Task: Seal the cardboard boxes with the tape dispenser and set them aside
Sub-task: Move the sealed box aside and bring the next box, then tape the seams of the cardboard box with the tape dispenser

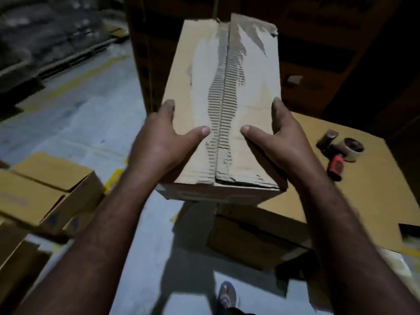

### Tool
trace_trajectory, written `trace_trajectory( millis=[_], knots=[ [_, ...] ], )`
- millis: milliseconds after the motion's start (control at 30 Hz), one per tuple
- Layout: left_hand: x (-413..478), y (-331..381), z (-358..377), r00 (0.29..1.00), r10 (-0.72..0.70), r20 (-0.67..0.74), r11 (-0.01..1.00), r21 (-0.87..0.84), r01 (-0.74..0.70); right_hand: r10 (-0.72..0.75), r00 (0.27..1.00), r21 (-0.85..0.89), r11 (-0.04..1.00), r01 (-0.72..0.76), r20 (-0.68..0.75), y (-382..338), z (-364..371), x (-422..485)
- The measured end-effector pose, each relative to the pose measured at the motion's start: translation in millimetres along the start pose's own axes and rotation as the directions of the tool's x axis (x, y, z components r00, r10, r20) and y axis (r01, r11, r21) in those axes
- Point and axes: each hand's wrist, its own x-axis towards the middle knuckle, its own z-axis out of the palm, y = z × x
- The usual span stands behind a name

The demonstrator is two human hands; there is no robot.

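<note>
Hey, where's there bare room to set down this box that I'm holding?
The flat cardboard surface on the right is bare between the held box and the tape dispenser, and nearer you below the dispenser. The grey floor on the left is open beyond the small boxes. The lower left is crowded with those boxes.

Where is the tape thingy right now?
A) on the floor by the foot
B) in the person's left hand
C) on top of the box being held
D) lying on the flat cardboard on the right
D: the tape dispenser lies on the flat cardboard off to the right, with no hand on it, while the left hand and right hand both hold the box.
</note>
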Motion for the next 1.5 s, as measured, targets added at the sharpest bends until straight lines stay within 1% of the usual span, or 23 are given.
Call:
trace_trajectory(
  millis=[100,200,333,433,500,600,700,733,767,800,833,867,900,933,967,1033,1067,1200,1267,1333,1367,1433,1500],
  knots=[
    [33.6,40.6,64.7,0.991,0.051,0.123,0.998,0.04,-0.056,0.045,0.998,-0.016,0.999,-0.046,-0.043,36.3,-56.5,26.2],
    [60.0,78.4,125.5,0.967,0.089,0.238,0.98,0.153,-0.128,0.126,0.988,0.011,0.992,-0.126,-0.089,81.5,-98.0,49.6],
    [80.5,107.4,193.0,0.923,0.036,0.382,0.946,0.286,-0.155,0.267,0.959,0.022,0.964,-0.266,-0.092,144.7,-127.9,72.4],
    [92.4,113.3,222.2,0.894,-0.007,0.447,0.907,0.38,-0.183,0.273,0.96,-0.006,0.962,-0.274,-0.063,172.1,-139.0,86.8],
    [104.0,118.4,228.6,0.866,-0.014,0.499,0.871,0.431,-0.235,0.279,0.959,-0.033,0.959,-0.28,-0.05,177.7,-141.2,98.2],
    [123.5,125.8,234.4,0.773,0.055,0.632,0.806,0.429,-0.408,0.338,0.941,-0.083,0.937,-0.339,-0.03,179.3,-142.1,106.6],
    [150.2,129.8,249.6,0.635,0.201,0.746,0.717,0.329,-0.614,0.359,0.933,-0.12,0.926,-0.357,-0.005,181.7,-149.0,106.8],
    [157.7,131.5,254.7,0.587,0.236,0.775,0.682,0.298,-0.668,0.365,0.931,-0.113,0.924,-0.364,-0.011,181.2,-153.3,104.0],
    [164.8,133.1,259.3,0.542,0.261,0.799,0.646,0.272,-0.713,0.384,0.922,-0.072,0.919,-0.387,-0.053,181.8,-157.5,102.9],
    [170.7,133.8,263.4,0.509,0.279,0.814,0.614,0.256,-0.747,0.41,0.901,-0.012,0.91,-0.415,-0.14,184.1,-161.5,102.4],
    [175.1,133.0,266.9,0.49,0.296,0.82,0.592,0.245,-0.768,0.439,0.861,0.019,0.893,-0.45,-0.255,190.0,-164.6,103.7],
    [177.9,131.3,269.5,0.48,0.319,0.817,0.581,0.232,-0.78,0.453,0.806,0.008,0.873,-0.487,-0.381,199.4,-167.5,106.3],
    [179.2,128.3,271.0,0.476,0.349,0.807,0.576,0.216,-0.788,0.462,0.748,-0.046,0.837,-0.546,-0.476,211.4,-170.0,109.5],
    [179.9,125.5,271.5,0.47,0.377,0.798,0.57,0.201,-0.797,0.475,0.697,-0.115,0.778,-0.618,-0.537,223.4,-171.2,112.6],
    [180.6,123.1,271.2,0.461,0.394,0.795,0.561,0.189,-0.806,0.513,0.643,-0.166,0.694,-0.701,-0.568,237.5,-171.0,116.1],
    [182.8,122.4,269.4,0.432,0.398,0.81,0.551,0.165,-0.818,0.617,0.538,-0.203,0.53,-0.824,-0.574,263.4,-166.5,120.5],
    [184.4,123.1,269.6,0.418,0.408,0.811,0.552,0.145,-0.821,0.645,0.512,-0.23,0.473,-0.851,-0.568,276.0,-164.0,121.6],
    [183.6,124.1,274.9,0.403,0.498,0.768,0.544,0.085,-0.835,0.68,0.481,-0.327,0.354,-0.876,-0.554,292.8,-156.8,130.7],
    [183.5,123.9,275.9,0.413,0.5,0.761,0.557,0.082,-0.826,0.677,0.503,-0.333,0.377,-0.864,-0.537,297.6,-158.6,137.5],
    [184.0,125.4,276.3,0.428,0.503,0.751,0.573,0.081,-0.815,0.716,0.514,-0.281,0.43,-0.858,-0.473,299.4,-164.7,146.6],
    [183.8,126.5,276.6,0.435,0.513,0.74,0.581,0.074,-0.81,0.76,0.485,-0.174,0.457,-0.872,-0.433,298.4,-169.7,150.1],
    [183.1,129.2,276.6,0.453,0.529,0.718,0.603,0.057,-0.795,0.858,0.426,0.166,0.482,-0.86,-0.286,294.7,-182.3,151.2],
    [182.8,132.4,276.2,0.468,0.54,0.7,0.613,0.054,-0.789,0.888,0.45,0.432,0.442,-0.786,-0.09,288.9,-198.4,148.4]
  ],
)
